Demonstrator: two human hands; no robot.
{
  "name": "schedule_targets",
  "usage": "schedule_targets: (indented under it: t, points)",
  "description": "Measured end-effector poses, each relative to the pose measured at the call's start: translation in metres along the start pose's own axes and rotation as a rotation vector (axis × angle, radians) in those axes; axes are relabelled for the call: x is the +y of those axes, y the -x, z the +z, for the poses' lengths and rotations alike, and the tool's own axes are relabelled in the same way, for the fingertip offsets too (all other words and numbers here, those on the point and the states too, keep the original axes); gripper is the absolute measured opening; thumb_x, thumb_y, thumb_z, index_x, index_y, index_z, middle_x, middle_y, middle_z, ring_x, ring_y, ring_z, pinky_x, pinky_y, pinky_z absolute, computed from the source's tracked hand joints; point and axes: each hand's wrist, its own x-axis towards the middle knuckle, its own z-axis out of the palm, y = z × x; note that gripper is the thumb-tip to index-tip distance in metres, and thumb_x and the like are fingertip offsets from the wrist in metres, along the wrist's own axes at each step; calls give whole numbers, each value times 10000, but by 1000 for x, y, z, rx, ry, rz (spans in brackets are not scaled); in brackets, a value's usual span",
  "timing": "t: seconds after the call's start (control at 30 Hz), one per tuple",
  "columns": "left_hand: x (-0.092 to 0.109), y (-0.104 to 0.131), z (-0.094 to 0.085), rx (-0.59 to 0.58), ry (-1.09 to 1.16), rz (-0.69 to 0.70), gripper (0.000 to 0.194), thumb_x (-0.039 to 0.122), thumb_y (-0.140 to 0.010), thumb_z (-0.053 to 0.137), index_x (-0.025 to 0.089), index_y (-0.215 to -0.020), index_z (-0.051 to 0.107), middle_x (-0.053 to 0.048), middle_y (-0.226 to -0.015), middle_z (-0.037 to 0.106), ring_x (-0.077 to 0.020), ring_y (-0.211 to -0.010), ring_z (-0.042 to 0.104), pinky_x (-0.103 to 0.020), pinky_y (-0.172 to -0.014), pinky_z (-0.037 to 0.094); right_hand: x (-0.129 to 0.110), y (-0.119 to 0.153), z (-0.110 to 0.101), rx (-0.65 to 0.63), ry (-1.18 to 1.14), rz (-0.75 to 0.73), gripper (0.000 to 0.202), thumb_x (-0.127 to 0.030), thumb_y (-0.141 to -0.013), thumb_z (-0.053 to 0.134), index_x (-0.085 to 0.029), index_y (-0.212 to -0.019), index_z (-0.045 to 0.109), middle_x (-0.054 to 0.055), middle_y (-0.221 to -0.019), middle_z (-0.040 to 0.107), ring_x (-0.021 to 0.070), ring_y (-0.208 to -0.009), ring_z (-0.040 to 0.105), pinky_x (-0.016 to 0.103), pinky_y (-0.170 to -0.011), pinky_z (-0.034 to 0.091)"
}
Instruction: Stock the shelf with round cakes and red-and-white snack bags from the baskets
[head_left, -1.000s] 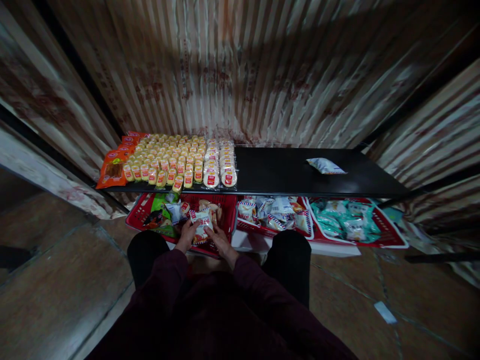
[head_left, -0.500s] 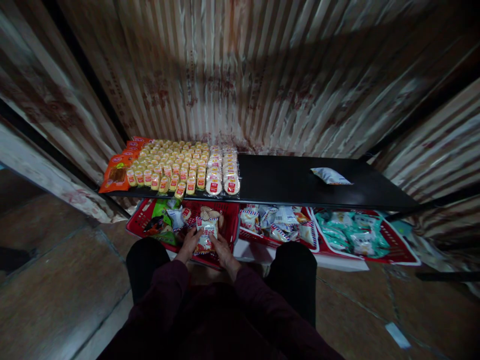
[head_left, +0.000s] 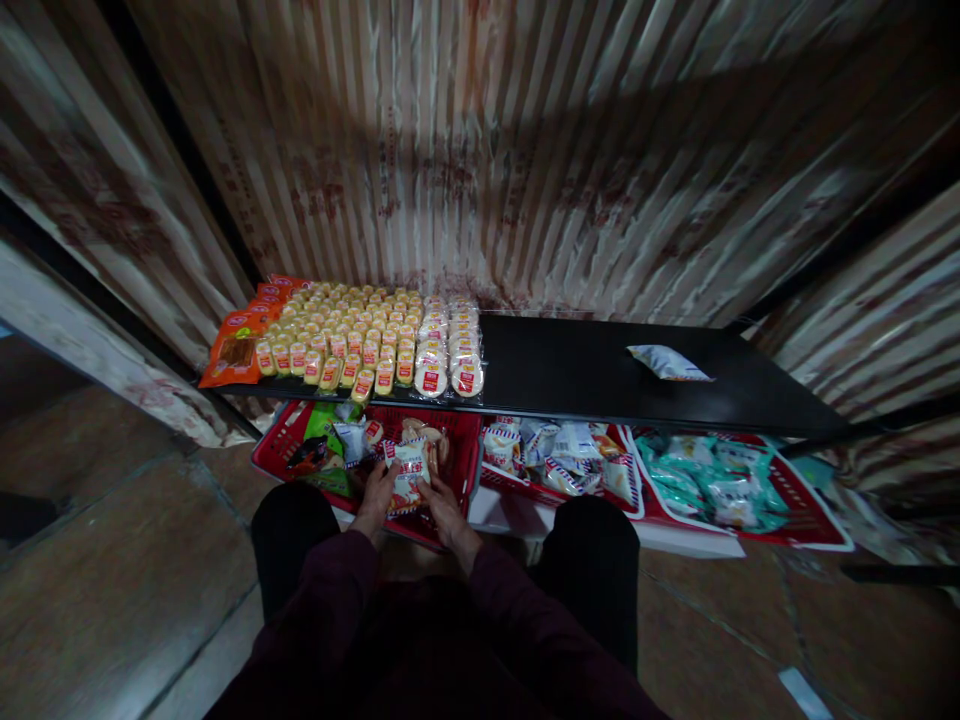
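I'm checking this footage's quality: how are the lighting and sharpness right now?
Head view: dim overall, a broad shadow across the upper striped backdrop, the sleeves nearly black; head view: a pale sheen on the floor at lower left; head view: small print on the packet between left hand and right hand too soft to read.

I'm watching remotely through one head-worn cam, which sits above and on the near side of the black shelf [head_left: 555, 368], facing forward and tipped down at it, close enough that the shelf spans most of the frame's width. Past the shelf I get a big wall of striped curtain [head_left: 465, 170], and on its near side, lower down, the wearer's left hand [head_left: 378, 494], right hand [head_left: 444, 508], knees [head_left: 296, 530] and some floor [head_left: 135, 560].
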Motion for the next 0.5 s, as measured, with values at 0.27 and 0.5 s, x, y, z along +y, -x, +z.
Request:
schedule_targets:
  t: [0.27, 0.5]
  points:
    - [5, 2, 2, 5, -19, -5, 445, 514, -651, 698, 153, -907, 653, -89, -832, 703, -226, -815, 664, -320, -735, 527, 7, -5, -3, 93, 49, -3, 585, -594, -543, 762, -182, -950, 678, 68, -844, 738, 245, -772, 692, 377, -747, 536]
    - [-1, -1, 1, 48, -14, 11, 477, 555, -641, 672, 161, -907, 641, -76, -809, 695, -219, -758, 664, -313, -674, 523, 1, 0, 0, 35, -28, -27, 625, -517, -568, 782, -213, -1093, 635, 61, -968, 730, 237, -872, 685, 376, -822, 520]
